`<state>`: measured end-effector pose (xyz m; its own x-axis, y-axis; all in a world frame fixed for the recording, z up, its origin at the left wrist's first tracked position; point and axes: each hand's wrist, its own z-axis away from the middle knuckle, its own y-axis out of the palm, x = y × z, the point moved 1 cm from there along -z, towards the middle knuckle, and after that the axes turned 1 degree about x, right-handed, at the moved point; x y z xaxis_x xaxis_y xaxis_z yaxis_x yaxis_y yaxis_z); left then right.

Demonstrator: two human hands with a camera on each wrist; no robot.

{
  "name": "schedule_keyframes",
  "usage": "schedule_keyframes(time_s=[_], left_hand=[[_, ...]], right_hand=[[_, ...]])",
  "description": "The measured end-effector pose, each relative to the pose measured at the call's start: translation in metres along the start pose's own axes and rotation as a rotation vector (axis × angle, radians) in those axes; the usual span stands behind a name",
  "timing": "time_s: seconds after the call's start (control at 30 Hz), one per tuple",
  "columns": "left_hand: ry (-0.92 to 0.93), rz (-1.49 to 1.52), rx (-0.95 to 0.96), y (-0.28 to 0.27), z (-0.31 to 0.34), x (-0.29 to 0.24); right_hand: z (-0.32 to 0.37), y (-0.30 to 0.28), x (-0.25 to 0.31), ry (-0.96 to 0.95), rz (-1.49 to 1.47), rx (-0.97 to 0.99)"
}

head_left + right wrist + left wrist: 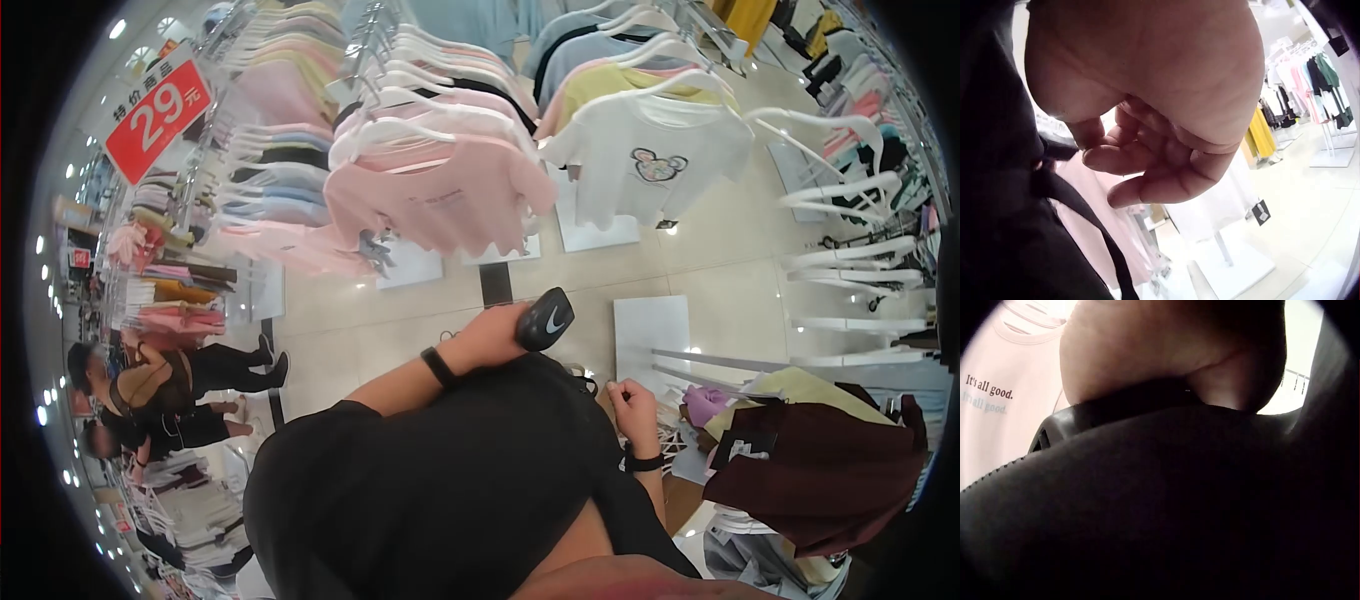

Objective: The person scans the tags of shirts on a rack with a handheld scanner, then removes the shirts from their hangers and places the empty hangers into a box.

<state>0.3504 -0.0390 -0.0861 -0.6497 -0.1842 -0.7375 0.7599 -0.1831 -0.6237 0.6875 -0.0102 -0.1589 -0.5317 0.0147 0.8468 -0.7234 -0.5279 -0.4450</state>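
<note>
My left hand [488, 337] reaches forward over the front of my black shirt [430, 470]. Its fingers end beside a rounded black thing [545, 320] bearing a white swoosh. In the left wrist view the palm [1166, 350] fills the top, and its fingers are hidden; I cannot tell whether they hold that black thing. My right hand [634, 410] hangs at my side, near a dark maroon garment [820, 460]. Its fingers [1166, 184] curl loosely around nothing. A black strap [1094, 219] dangles beside it in the right wrist view.
Ahead stand racks with a pink T-shirt [440, 200] and a white T-shirt [650, 160] at their front. Bare white hangers [850, 270] line the right side. A red price sign [158, 115] is at upper left. Two people [150, 400] are on the left.
</note>
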Motion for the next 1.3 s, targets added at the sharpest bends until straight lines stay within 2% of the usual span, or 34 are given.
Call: schedule_keyframes(time_s=[0.1, 0.2, 0.3, 0.43, 0.57, 0.67, 0.77, 0.87, 1.0, 1.1, 1.17, 1.27, 1.3], left_hand=[[-0.014, -0.018, 0.016, -0.009, 0.001, 0.013], [0.029, 0.002, -0.001, -0.018, -0.003, 0.024], [0.086, 0.040, 0.006, -0.030, -0.005, 0.034], [0.094, 0.064, 0.035, -0.063, 0.010, 0.059], [0.019, 0.125, 0.018, -0.096, 0.031, 0.100], [-0.007, 0.151, -0.016, -0.114, 0.046, 0.134], [0.005, 0.196, -0.082, -0.129, 0.065, 0.165], [-0.027, 0.283, -0.141, -0.143, 0.082, 0.183], [-0.055, 0.357, -0.181, -0.155, 0.100, 0.206], [-0.035, 0.412, -0.305, -0.163, 0.111, 0.210], [-0.087, 0.447, -0.354, -0.162, 0.120, 0.217], [-0.127, 0.466, -0.446, -0.163, 0.134, 0.224], [-0.132, 0.468, -0.479, -0.164, 0.137, 0.225]], right_hand=[[-0.011, 0.011, -0.012, 0.050, 0.088, 0.035], [-0.011, 0.020, -0.020, 0.077, 0.114, -0.025], [-0.011, 0.036, -0.066, 0.177, 0.210, -0.013], [-0.010, 0.071, -0.087, 0.309, 0.166, 0.053], [-0.014, 0.125, -0.109, 0.564, -0.190, 0.093], [-0.008, 0.151, -0.152, 0.470, 0.078, 0.160], [0.002, 0.179, -0.210, 0.304, -0.011, 0.105], [-0.009, 0.192, -0.208, 0.221, 0.034, 0.036], [-0.038, 0.201, -0.170, 0.256, 0.299, -0.003], [-0.070, 0.193, -0.134, 0.313, 0.432, 0.110], [-0.094, 0.186, -0.115, 0.357, 0.472, 0.227], [-0.134, 0.186, -0.089, 0.390, 0.480, 0.278], [-0.146, 0.190, -0.083, 0.426, 0.337, 0.263]])
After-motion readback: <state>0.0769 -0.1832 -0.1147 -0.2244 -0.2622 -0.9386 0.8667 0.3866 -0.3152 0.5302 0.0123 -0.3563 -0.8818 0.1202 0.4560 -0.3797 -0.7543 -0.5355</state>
